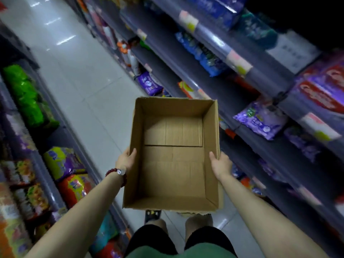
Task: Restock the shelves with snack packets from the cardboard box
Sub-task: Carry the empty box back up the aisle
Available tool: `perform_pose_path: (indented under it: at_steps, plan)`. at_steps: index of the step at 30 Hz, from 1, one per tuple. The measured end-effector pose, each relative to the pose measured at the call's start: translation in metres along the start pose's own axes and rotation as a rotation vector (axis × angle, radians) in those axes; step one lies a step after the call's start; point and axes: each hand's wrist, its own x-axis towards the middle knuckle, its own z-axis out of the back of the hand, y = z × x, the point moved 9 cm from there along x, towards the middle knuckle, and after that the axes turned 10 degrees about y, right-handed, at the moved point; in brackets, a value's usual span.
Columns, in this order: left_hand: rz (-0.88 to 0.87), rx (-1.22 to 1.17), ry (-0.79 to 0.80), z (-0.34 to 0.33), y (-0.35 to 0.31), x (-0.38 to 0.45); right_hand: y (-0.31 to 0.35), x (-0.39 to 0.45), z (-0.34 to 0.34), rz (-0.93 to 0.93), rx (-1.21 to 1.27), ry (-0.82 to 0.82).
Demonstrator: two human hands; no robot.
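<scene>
An open cardboard box (174, 164) hangs in front of me above the aisle floor, and nothing lies inside it. My left hand (126, 160) grips its left wall, thumb over the rim. My right hand (220, 164) grips the right wall the same way. Snack packets fill the shelves on both sides: purple packets (260, 121) and blue packets (202, 53) on the right shelves (214, 84), green packets (26, 94) and orange and yellow packets (68, 174) on the left shelves (50, 185).
A pale tiled aisle floor (78, 71) runs ahead between the two shelf rows. A dark stool or crate (152, 214) shows just below the box by my legs. Price labels line the shelf edges.
</scene>
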Motion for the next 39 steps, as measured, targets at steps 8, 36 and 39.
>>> perform_pose_path:
  at_steps: [8,36,39]
  plan:
    - [-0.227,0.162,0.134,-0.019,-0.058,-0.022,-0.069,-0.093,0.007,-0.222,0.328,-0.162]
    - [-0.610,0.808,0.526,-0.343,-0.123,-0.186,-0.378,-0.318,0.063,-0.548,0.897,-0.606]
    - [-0.644,0.901,0.586,-0.387,-0.130,-0.200,-0.401,-0.340,0.065,-0.601,0.950,-0.671]
